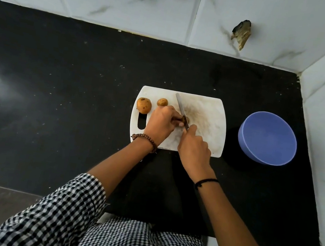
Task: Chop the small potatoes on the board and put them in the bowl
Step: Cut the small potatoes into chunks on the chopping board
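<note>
left hand pinning potato, knife cutting

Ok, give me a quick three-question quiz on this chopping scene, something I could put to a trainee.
1. True or false: the bowl already holds potato pieces.
2. What is in the grip of the right hand? A. the knife B. a spoon C. a peeler
3. How many potatoes lie whole at the left end of the cutting board, not counting the one under the blade?

Key
1. False: it looks empty.
2. A.
3. Two: the larger potato and the smaller potato. The left hand holds the third potato under the blade.
</note>
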`<state>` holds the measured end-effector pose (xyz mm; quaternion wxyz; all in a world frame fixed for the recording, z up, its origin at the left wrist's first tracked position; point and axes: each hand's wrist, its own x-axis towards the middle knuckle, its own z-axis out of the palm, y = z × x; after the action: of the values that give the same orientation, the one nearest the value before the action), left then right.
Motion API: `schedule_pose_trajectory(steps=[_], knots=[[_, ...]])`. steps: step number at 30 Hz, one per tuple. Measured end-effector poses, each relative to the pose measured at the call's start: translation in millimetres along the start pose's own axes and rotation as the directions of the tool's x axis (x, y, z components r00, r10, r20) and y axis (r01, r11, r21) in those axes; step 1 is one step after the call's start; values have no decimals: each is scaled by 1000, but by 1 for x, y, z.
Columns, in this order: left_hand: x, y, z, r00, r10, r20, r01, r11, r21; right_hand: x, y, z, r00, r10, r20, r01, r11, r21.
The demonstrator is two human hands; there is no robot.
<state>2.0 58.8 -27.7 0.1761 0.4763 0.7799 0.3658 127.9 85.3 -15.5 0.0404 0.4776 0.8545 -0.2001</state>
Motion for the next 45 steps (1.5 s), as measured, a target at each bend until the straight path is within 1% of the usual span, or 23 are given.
schedule_pose_trajectory(steps=[7, 16, 20, 26, 32, 36, 40, 42, 45], knots=[[-2, 4, 2, 1000, -19, -1, 19, 997, 78, -3, 1, -4, 1000, 6, 31, -7, 1000, 28], [-15, 7, 17, 1000, -18, 1, 18, 996, 84, -25, 8, -5, 999, 26, 34, -26, 999, 25], [-13, 4, 21, 999, -41, 4, 40, 996, 80, -41, 15, 0, 1000, 14, -3, -14, 1000, -22], [-14, 4, 22, 998, -61, -20, 62, 996, 70, -64, 18, -6, 1000, 7, -4, -7, 1000, -1], [-14, 5, 23, 995, -92, -30, 93, 994, 50, -82, 24, -19, 999, 27, 38, -25, 999, -37], [-14, 4, 26, 994, -107, -25, 108, 993, 40, -91, 27, -28, 994, 50, 100, -45, 998, -51], [-14, 5, 26, 994, -101, -30, 102, 994, 35, -100, 33, -41, 977, 104, 184, -94, 994, -64], [-13, 4, 25, 995, -93, -25, 94, 995, 29, -102, 37, -49, 966, 121, 228, -112, 992, -52], [-14, 0, 25, 997, -70, -11, 70, 997, 43, -104, 43, -54, 974, 101, 203, -107, 994, 17]])
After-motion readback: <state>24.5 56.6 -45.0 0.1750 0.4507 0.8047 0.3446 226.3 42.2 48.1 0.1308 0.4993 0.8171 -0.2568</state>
